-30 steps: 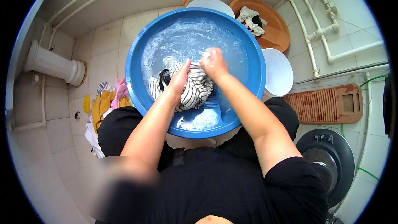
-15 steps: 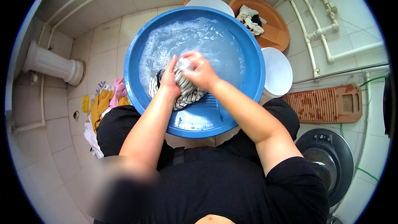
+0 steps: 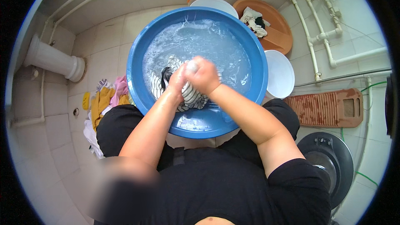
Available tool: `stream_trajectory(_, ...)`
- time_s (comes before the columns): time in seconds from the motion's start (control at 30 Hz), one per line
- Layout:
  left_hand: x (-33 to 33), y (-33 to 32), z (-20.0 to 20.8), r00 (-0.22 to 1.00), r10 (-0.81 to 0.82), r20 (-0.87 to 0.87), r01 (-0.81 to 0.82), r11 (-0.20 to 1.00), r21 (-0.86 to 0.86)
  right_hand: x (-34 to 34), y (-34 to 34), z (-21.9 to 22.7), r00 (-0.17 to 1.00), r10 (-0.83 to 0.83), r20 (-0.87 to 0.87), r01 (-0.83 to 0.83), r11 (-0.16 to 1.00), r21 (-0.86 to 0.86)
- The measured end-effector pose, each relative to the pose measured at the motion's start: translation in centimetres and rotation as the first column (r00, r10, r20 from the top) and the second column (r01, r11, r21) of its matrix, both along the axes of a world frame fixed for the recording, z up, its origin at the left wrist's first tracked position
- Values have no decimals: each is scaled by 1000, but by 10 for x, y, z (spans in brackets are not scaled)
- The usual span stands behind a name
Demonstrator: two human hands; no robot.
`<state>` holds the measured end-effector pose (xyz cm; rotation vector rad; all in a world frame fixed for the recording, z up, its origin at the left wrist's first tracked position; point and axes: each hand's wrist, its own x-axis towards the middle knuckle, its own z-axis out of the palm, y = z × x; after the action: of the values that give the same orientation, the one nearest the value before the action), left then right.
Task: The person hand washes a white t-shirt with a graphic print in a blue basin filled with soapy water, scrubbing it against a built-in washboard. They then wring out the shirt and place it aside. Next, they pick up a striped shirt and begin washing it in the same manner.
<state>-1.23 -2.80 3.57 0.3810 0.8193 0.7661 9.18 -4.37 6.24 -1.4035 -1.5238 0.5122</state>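
Note:
A big blue basin [image 3: 131,64] of sudsy water [image 3: 225,37] stands in front of me. In it lies a wet black-and-white striped garment [image 3: 192,96], bunched up, with a black part showing at its left. My left hand [image 3: 178,80] is closed on the garment's upper part. Pressed against it from the right, my right hand [image 3: 204,77] is closed too and slightly blurred. A white lump [image 3: 192,66] shows between the hands; whether it is cloth, foam or soap I cannot tell. The garment partly covers the ridged slope at the basin's near side.
Loose clothes [image 3: 102,102] lie on the floor to the left, near a yellow object [image 3: 86,101]. On the right are a white bucket [image 3: 280,75], a brown washboard [image 3: 323,108] and a dark round basin [image 3: 327,162]. A brown basin [image 3: 281,41] holding cloth stands at the back right.
My hands have come together, and the left fingers, stretched out before, are now curled. The striped garment is spread out more around the hands. Water splashes at the basin's far side.

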Motion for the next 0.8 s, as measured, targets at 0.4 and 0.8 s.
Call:
stream_trajectory(0.4,-2,12,-10,972,60,229,-2,969,-249,96,26,-71,873,-411,262,487,766,-419)
stream_trajectory(0.8,-6,16,-45,959,255,120,-254,967,-24,57,29,-69,856,-79,-511,-110,938,-330)
